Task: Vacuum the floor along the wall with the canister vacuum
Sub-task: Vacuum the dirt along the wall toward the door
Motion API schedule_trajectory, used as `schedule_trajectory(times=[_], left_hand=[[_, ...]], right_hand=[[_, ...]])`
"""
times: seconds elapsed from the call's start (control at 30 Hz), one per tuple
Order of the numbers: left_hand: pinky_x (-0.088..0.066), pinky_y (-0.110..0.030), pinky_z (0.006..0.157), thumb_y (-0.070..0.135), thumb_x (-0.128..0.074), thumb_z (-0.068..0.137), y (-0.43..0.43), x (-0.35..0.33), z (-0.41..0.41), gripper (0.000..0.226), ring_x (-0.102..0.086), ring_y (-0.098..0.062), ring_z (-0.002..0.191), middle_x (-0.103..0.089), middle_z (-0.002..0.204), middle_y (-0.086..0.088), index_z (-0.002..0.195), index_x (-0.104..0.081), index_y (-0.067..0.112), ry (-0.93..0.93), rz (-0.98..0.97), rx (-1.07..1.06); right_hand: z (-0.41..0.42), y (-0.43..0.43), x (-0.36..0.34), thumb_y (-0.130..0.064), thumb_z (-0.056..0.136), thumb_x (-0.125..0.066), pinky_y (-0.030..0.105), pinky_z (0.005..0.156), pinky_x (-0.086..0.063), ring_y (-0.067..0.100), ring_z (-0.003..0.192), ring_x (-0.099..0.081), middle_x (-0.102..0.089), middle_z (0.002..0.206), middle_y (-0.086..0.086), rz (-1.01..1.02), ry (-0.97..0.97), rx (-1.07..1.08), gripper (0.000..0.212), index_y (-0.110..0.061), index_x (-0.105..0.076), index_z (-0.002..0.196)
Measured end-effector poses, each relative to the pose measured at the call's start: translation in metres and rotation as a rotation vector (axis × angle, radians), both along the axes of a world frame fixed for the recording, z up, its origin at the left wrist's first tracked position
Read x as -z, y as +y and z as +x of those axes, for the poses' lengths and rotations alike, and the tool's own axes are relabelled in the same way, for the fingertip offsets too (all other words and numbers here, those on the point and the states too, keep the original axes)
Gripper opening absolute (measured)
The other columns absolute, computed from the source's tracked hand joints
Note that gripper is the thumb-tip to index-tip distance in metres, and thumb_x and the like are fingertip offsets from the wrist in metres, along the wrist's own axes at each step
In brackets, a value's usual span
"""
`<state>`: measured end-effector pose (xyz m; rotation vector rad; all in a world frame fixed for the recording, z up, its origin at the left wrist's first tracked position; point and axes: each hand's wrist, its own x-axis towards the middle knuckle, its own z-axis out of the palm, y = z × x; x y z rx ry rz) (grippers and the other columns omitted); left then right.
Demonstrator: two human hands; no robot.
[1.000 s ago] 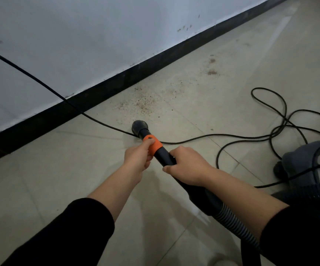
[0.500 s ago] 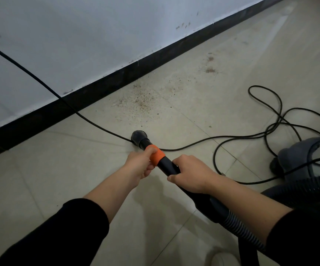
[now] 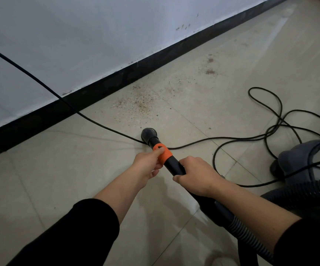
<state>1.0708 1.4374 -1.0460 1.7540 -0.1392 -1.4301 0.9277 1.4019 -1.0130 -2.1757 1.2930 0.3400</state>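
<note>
I hold a black vacuum wand (image 3: pixel 173 166) with an orange collar (image 3: pixel 163 153) and a round black nozzle (image 3: pixel 148 134) low over the beige tile floor. My left hand (image 3: pixel 148 166) grips the wand at the orange collar. Just behind it, my right hand (image 3: pixel 195 175) grips the black tube. The ribbed hose (image 3: pixel 251 239) runs back under my right arm to the grey canister vacuum (image 3: pixel 309 162) at the right edge. Brown crumbs and dust (image 3: pixel 138 101) lie scattered beyond the nozzle, near the black skirting board (image 3: pixel 117 81).
A black power cord (image 3: pixel 101 125) slants down from the white wall (image 3: pixel 78 35), passes just under the nozzle and loops in coils (image 3: pixel 270 120) toward the canister. More dirt patches (image 3: pixel 210 71) lie farther along the skirting.
The nozzle and both hands have drawn back from the crumb patch toward me, away from the wall. The grip of both hands is unchanged.
</note>
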Motion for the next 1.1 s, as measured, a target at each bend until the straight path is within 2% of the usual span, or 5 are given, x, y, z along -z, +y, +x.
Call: schedule_trajectory(times=[0.2, 0.47, 0.63, 0.73, 1.1], left_hand=[[-0.047, -0.022, 0.062, 0.033, -0.066, 0.090, -0.002, 0.002, 0.011, 0.033, -0.060, -0.013, 0.077, -0.067, 0.104, -0.011, 0.110, -0.062, 0.007, 0.000, -0.011, -0.065], [-0.046, -0.023, 0.063, 0.033, -0.065, 0.091, 0.004, 0.004, 0.041, 0.020, -0.061, -0.015, 0.082, -0.067, 0.107, -0.011, 0.093, -0.061, 0.013, -0.015, -0.011, -0.168], [-0.047, -0.025, 0.069, 0.032, -0.063, 0.093, 0.011, 0.004, 0.060, 0.026, -0.061, -0.011, 0.082, -0.067, 0.097, -0.005, 0.109, -0.060, 0.011, -0.003, -0.031, -0.191], [-0.048, -0.026, 0.071, 0.031, -0.062, 0.094, 0.013, 0.005, 0.067, 0.023, -0.061, -0.011, 0.084, -0.066, 0.093, -0.003, 0.107, -0.059, 0.012, -0.002, -0.038, -0.205], [-0.046, -0.025, 0.068, 0.034, -0.059, 0.095, 0.006, 0.008, 0.056, 0.028, -0.060, -0.010, 0.089, -0.066, 0.106, -0.003, 0.115, -0.060, 0.014, 0.029, -0.066, -0.181]], right_hand=[[0.015, -0.004, 0.001, -0.030, 0.084, -0.060, 0.029, 0.053, -0.038, 0.022, 0.063, -0.054, -0.053, 0.068, 0.001, 0.001, -0.020, -0.022, 0.020, -0.016, -0.049, 0.076], [0.054, -0.006, 0.002, -0.028, 0.084, -0.060, 0.029, 0.055, -0.038, 0.025, 0.069, -0.056, -0.053, 0.070, 0.002, 0.004, -0.035, -0.068, 0.022, -0.017, -0.045, 0.072], [0.075, -0.006, 0.004, -0.026, 0.084, -0.059, 0.030, 0.059, -0.044, 0.026, 0.070, -0.057, -0.054, 0.072, 0.002, 0.036, -0.061, -0.074, 0.016, -0.014, -0.049, 0.079], [0.084, -0.004, 0.003, -0.025, 0.086, -0.058, 0.030, 0.060, -0.043, 0.026, 0.071, -0.057, -0.053, 0.073, 0.002, 0.047, -0.074, -0.076, 0.013, -0.014, -0.051, 0.086], [0.074, 0.000, -0.001, -0.025, 0.088, -0.057, 0.030, 0.059, -0.039, 0.024, 0.070, -0.054, -0.051, 0.072, 0.000, -0.003, -0.059, -0.030, 0.013, -0.013, -0.051, 0.091]])
